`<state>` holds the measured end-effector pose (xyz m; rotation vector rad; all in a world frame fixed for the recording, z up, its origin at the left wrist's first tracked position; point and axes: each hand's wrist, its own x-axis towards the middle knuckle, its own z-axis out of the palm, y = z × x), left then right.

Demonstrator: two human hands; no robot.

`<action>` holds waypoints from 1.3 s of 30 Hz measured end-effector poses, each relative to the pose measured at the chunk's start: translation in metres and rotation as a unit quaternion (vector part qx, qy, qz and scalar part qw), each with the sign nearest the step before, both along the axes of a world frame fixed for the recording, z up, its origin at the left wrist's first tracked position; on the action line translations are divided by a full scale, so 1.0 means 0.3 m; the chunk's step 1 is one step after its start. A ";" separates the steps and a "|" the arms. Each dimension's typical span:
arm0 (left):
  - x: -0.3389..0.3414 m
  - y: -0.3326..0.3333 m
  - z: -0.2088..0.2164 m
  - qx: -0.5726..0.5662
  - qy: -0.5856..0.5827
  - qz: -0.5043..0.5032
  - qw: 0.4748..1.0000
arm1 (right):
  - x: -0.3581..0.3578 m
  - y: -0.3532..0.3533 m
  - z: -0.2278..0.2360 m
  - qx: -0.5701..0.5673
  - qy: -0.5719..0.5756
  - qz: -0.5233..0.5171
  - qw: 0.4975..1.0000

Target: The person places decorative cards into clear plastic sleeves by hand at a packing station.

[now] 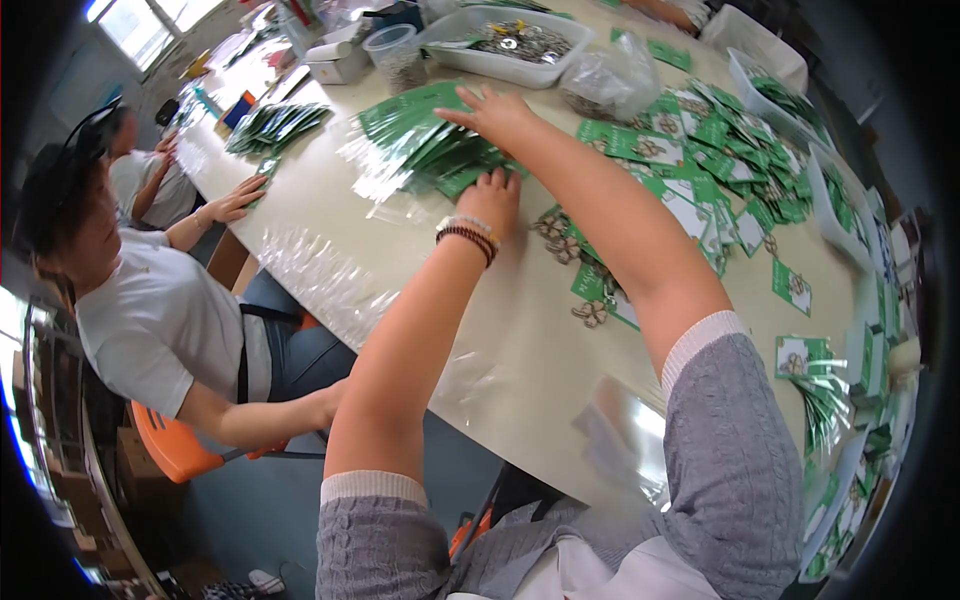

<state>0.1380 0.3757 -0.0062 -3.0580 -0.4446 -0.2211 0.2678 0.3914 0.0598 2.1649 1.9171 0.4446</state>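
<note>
Pressing down on a fanned stack of green packets (430,150), both of the person's hands lie flat and released, fingers spread, clenched on nothing: the right hand (495,112) rests on the stack's far edge and the left hand (492,200), with beaded bracelets (468,235) at the wrist, touches its near edge, a hold that looks meant to square the slippery pile and keep it from sliding. The packets are green cards sleeved in clear glossy film, overlapped like roof tiles, lying on the pale table (520,340) near its far middle. Just to the left of the stack, empty clear sleeves (320,280) trail toward the table's near edge, likely kept within reach. To the right of the stack, loose green cards with small metal clover charms (700,170) spread in a wide heap, and beyond it stand a clear tub (392,55) and a shallow white tray of metal parts (515,42). Farther left of the stack, a smaller bundle of dark green packets (275,125) lies beside a seated co-worker's hand (235,198), that person in a white shirt on an orange chair (175,450).
</note>
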 end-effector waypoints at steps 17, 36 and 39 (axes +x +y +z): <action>0.269 0.275 0.041 -0.032 -0.063 -0.075 0.995 | 0.003 -1.804 0.582 0.075 0.200 -0.272 0.938; 0.730 -1.544 0.130 -0.295 0.175 -0.379 0.860 | -0.379 -2.357 -0.292 0.677 0.728 -0.073 -0.073; 0.769 -1.623 0.133 -0.288 0.154 -0.423 0.846 | -0.361 -2.345 -0.253 0.694 0.705 -0.093 -0.113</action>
